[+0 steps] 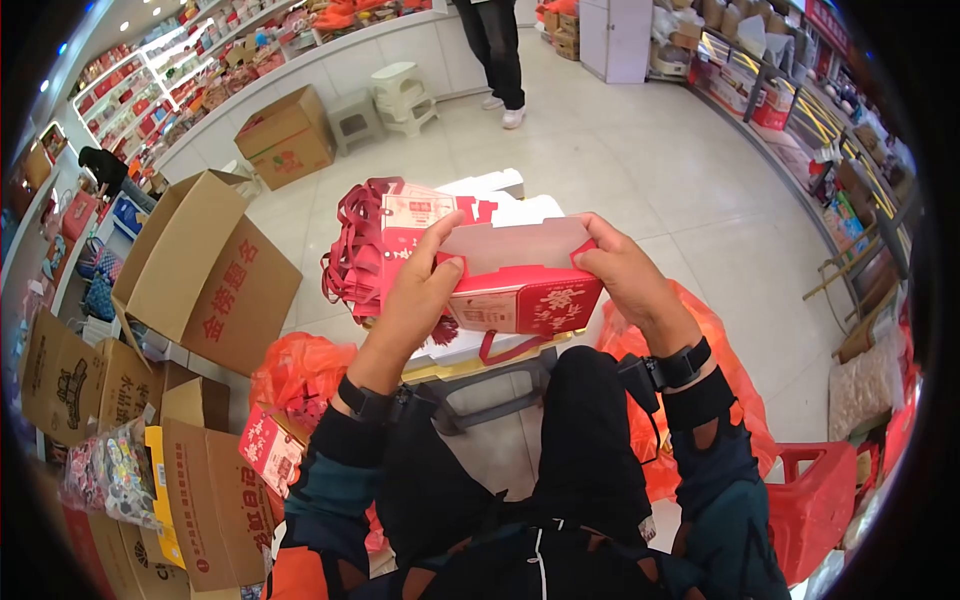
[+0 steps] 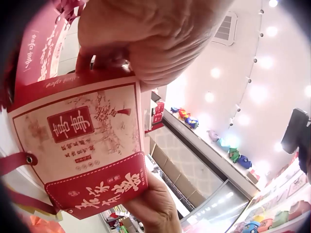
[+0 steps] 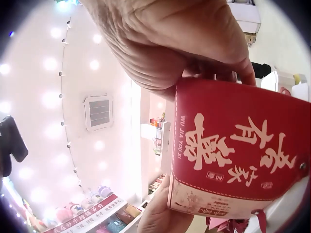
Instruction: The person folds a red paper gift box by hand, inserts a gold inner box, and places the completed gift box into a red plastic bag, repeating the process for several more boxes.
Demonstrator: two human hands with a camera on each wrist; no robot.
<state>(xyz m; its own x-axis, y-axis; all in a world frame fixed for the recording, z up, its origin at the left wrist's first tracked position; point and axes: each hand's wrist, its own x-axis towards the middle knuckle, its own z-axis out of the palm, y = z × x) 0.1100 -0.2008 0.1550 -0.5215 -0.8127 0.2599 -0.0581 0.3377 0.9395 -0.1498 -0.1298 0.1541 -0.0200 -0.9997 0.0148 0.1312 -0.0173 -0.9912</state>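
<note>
A red and cream box point(image 1: 525, 303) with its flaps up is held in front of the body, its pale inside facing the head camera. My left hand point(image 1: 425, 290) grips its left end, thumb on the red side flap. The right hand point(image 1: 630, 278) holds the opposite end the same way. In the left wrist view the box's printed cream panel point(image 2: 82, 126) shows, with a red ribbon point(image 2: 14, 162) at an eyelet. The right wrist view shows the red panel point(image 3: 228, 141). Behind the box lies a pile of flat red boxes with ribbons point(image 1: 360, 255).
Orange plastic bags point(image 1: 300, 375) lie on both sides of the legs. Cardboard cartons point(image 1: 215, 270) stand at the left, a red stool point(image 1: 812, 510) at the right. A person's legs point(image 1: 492, 50) are at the far counter, near stacked stools point(image 1: 403, 98).
</note>
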